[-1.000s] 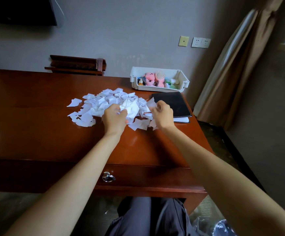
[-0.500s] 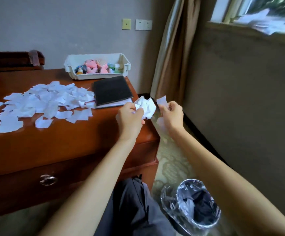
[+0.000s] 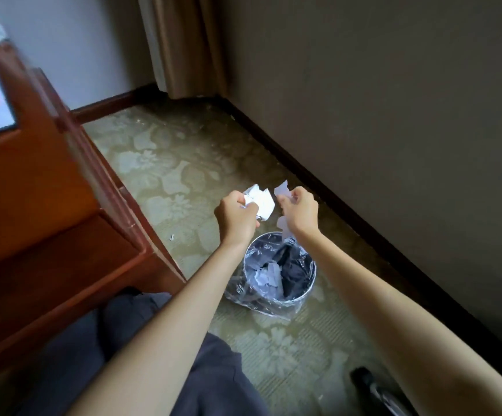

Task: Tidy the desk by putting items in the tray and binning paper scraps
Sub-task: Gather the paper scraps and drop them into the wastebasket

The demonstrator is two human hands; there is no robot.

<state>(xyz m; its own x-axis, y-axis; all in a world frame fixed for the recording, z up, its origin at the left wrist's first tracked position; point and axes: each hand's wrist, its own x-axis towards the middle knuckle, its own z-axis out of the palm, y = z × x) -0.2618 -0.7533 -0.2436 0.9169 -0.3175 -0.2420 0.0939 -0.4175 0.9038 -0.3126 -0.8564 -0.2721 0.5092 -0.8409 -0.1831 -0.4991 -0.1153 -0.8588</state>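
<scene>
- Since half a second ago, both hands have swung off the tabletop's [image 3: 27,175] right edge and down. They now hang low over the floor [image 3: 183,163], by the bin [image 3: 314,274].
- Left hand [image 3: 236,219] grip: fingers curled tight round a crumpled wad of paper scraps [image 3: 260,201].
- Right hand [image 3: 299,213] grip: fist pinching loose scraps [image 3: 281,189]. One sticks up and one dangles below the fist.
- The bin stands on the floor just off the tabletop's front-right corner. It has a clear liner [image 3: 243,295] and binned scraps [image 3: 269,276] already inside. The rest of the pile is out of view.
- Risk: the hands look to be over the bin's far rim, not its centre. If released here, light paper would likely flutter onto the floor. One stray fleck [image 3: 171,237] already lies there.
- Risk: the dangling piece looks barely held and could drop early.
- Risk: the liner slumps outside the near rim, so scraps could land on that fold.
- Room: open floor around the bin, with the wall [image 3: 393,115] near on the right and the desk's side on the left. The path straight down is unobstructed.
</scene>
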